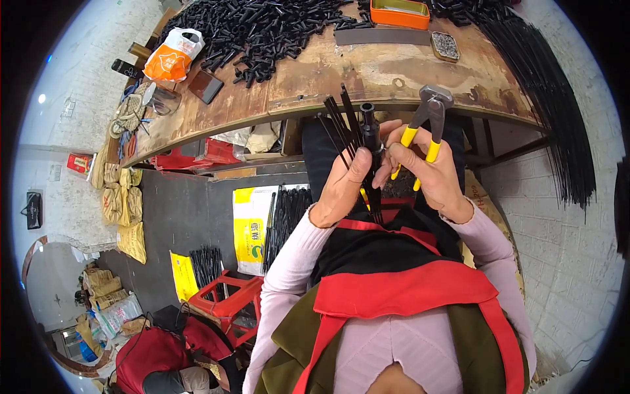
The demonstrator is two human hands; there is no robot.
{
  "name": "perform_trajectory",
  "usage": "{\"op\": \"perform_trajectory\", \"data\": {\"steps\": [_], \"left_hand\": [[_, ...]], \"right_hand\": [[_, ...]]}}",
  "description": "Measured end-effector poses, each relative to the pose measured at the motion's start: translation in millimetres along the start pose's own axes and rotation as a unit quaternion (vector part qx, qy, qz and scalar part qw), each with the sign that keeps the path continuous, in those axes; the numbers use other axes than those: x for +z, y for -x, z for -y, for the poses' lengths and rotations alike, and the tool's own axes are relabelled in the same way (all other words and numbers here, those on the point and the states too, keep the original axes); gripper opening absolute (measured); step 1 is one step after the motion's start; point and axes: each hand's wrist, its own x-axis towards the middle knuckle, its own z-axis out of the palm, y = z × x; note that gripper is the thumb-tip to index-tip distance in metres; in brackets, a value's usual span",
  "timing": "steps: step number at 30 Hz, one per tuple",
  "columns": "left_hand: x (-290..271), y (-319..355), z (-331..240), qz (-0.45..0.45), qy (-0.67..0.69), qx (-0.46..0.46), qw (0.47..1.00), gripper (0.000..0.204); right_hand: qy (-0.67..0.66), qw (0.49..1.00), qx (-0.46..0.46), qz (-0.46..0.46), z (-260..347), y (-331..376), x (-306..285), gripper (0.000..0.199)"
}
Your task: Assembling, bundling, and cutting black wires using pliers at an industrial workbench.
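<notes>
In front of my lap, my left hand point(342, 180) is closed around a bundle of thin black rods point(336, 123) and a short black tube point(369, 123). The tube stands upright, its hollow end facing up. Pincers point(436, 98) with yellow handles rest in my right hand point(430, 172), their dark metal head pointing away from me. The thumb and fingertips of that hand meet beside the tube's lower part. Something small and shiny shows at the fingertips, too small to name.
Ahead is a wooden workbench point(295, 88) with a heap of black tubes point(262, 33), an orange tray point(400, 13), a small tin of metal bits point(445, 46) and a phone point(205, 87). Long black rods point(548, 98) hang over its right end. A red stool point(230, 302) stands left.
</notes>
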Motion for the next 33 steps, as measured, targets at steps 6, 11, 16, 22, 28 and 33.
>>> {"op": "perform_trajectory", "data": {"steps": [6, 11, 16, 22, 28, 33], "left_hand": [[2, 0, 2, -0.004, 0.009, 0.008, 1.000, 0.079], [3, 1, 1, -0.008, 0.006, 0.008, 1.000, 0.075], [4, 1, 2, -0.010, 0.013, 0.008, 1.000, 0.074], [-4, -9, 8, 0.028, 0.101, -0.020, 0.994, 0.082], [-7, -14, 15, 0.039, 0.095, -0.015, 0.995, 0.068], [1, -12, 12, 0.033, 0.084, -0.032, 0.995, 0.051]], "right_hand": [[0.014, 1.000, 0.000, -0.001, 3, 0, 1, 0.017], [0.018, 1.000, -0.008, 0.005, 3, -1, 1, 0.015], [0.029, 0.998, -0.046, -0.016, 5, -4, 4, 0.012], [0.189, 0.982, -0.008, -0.013, 40, -11, -8, 0.010], [0.363, 0.900, 0.238, 0.047, 71, 35, -34, 0.022], [0.404, 0.887, 0.202, 0.094, 77, 30, -29, 0.022]]}}
